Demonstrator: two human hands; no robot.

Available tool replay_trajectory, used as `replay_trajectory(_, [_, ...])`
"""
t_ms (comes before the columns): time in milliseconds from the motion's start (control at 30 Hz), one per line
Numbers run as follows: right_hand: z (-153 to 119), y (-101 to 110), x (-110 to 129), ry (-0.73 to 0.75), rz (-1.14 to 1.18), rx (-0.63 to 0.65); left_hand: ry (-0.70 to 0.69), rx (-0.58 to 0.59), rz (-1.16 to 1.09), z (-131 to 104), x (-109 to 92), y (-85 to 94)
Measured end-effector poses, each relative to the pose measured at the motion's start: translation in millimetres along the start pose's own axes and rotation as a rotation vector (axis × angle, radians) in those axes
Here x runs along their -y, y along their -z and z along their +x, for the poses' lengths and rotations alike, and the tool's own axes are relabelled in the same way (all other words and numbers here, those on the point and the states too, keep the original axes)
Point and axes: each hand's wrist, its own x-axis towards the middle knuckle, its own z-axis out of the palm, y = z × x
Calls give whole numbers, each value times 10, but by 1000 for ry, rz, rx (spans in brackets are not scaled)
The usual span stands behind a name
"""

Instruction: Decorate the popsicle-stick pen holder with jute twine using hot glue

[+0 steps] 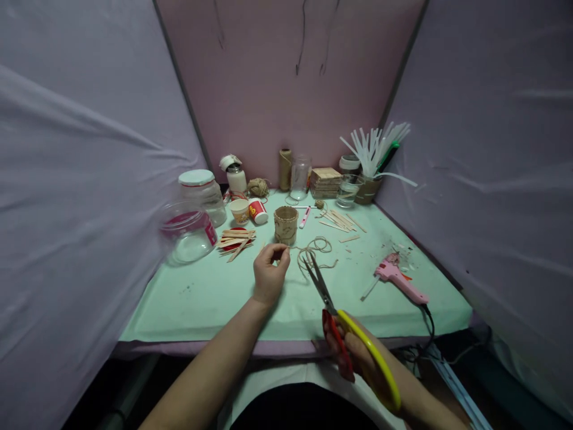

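My left hand (271,272) is closed in a pinch on the end of a thin twine (320,243), just in front of a small twine-trimmed cup (286,226). The rest of that twine lies in loose loops on the table to the right of the hand. In my right hand (353,349) is a pair of scissors (329,298) with one red and one yellow handle. Their blades are parted and point up and left, over the loose twine.
A pink glue gun (400,282) lies at the right, its cord hanging over the table edge. Wooden sticks (236,240) and clear jars (190,236) stand left. Behind are paper cups (258,211), a twine ball (258,187) and glue sticks (373,149) in a pot.
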Motion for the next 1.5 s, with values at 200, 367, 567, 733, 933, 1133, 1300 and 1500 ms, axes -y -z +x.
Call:
replay_trajectory(200, [180, -126, 82, -72, 74, 59, -226, -13, 94, -22, -82, 11])
replay_trajectory(367, [310, -188, 201, -49, 11, -27, -317, 58, 131, -53, -113, 10])
replay_trajectory(567, [339, -217, 234, -63, 7, -94, -333, 89, 138, -66, -109, 1])
replay_trajectory(733, [370, -204, 186, -106, 11, -109, -348, 87, 149, -69, -100, 0])
replay_trajectory(933, [382, -186, 184, -94, -36, -119, -351, 96, 150, -73, -100, 0])
replay_trajectory(1133, [387, -195, 168, -114, -14, -136, -365, 102, 128, -67, -118, 0])
replay_trajectory(1300, [389, -201, 198, -127, -14, -147, -393, 95, 122, -63, -123, -6])
replay_trajectory(1500, [367, -204, 252, -72, -62, -160, -385, 101, 123, -64, -116, -3])
